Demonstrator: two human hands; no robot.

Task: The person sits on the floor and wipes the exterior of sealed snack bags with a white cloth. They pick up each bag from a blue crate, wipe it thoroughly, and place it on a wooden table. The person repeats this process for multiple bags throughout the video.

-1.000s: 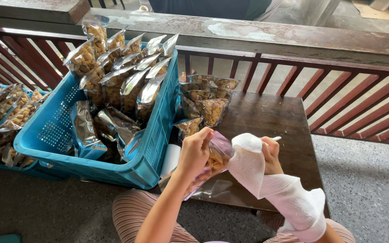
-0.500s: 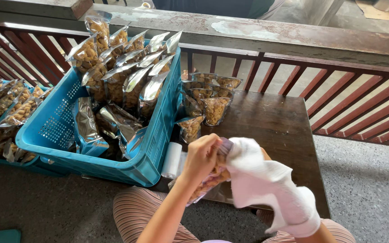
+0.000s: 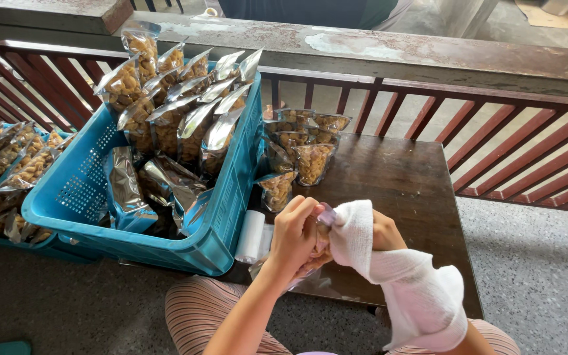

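Two hands are meeting low over the near edge of a dark wooden bench [image 3: 389, 190], and I am looking down on them from head height. My left hand [image 3: 295, 235] is curling its fingers [image 3: 305, 212] tightly around a small clear snack bag [image 3: 321, 238], which is sitting between both hands, just above the bench edge and over my striped lap. Most of the bag is hiding behind the fingers, so I cannot tell what is in it. My right hand [image 3: 382, 231] is pressing in from the other side under a white cloth [image 3: 396, 276] that is draping over it and hanging down past the wrist. Its fingers are hidden by the cloth, so I cannot tell how tightly they are closing or what they are gripping.

Just beside the left hand, a white roll [image 3: 252, 236] is lying at the bench's left edge, touching a blue crate [image 3: 228, 197]. The crate is holding many shiny filled snack packets [image 3: 172, 112], most of them standing upright. Further back on the bench, a cluster of small filled bags [image 3: 304, 148] is standing near a red railing [image 3: 514, 144]. At far left, a second tub of packets [image 3: 4, 171] is sitting beside the crate.
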